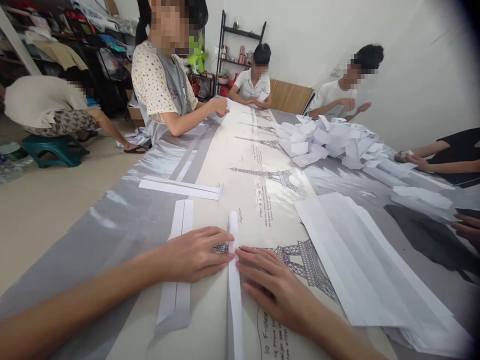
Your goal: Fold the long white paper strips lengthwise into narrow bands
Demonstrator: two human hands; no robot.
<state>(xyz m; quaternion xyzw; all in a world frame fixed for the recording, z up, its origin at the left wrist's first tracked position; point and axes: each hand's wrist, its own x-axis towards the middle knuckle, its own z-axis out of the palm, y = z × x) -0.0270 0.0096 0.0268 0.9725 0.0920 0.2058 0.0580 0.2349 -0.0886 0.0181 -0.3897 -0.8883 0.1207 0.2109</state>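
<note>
A narrow folded white paper strip (234, 300) lies lengthwise on the printed tablecloth, between my two hands. The fingertips of my left hand (198, 254) press its left edge, with the fingers close together. From the other side, my right hand (275, 282) touches the strip's right edge with its fingers spread. Under and beside my left wrist lies a second folded white strip (174, 305), and another folded strip (180, 187) lies crosswise beyond it. To the right of my right hand rests a stack of white paper sheets (371, 270).
A large heap of folded white papers (326, 137) covers the table's far right. Several people sit or stand around the table (101, 240); a crouching person (48, 105) is on a green stool (56, 150). A dark cloth (427, 240) lies at the right.
</note>
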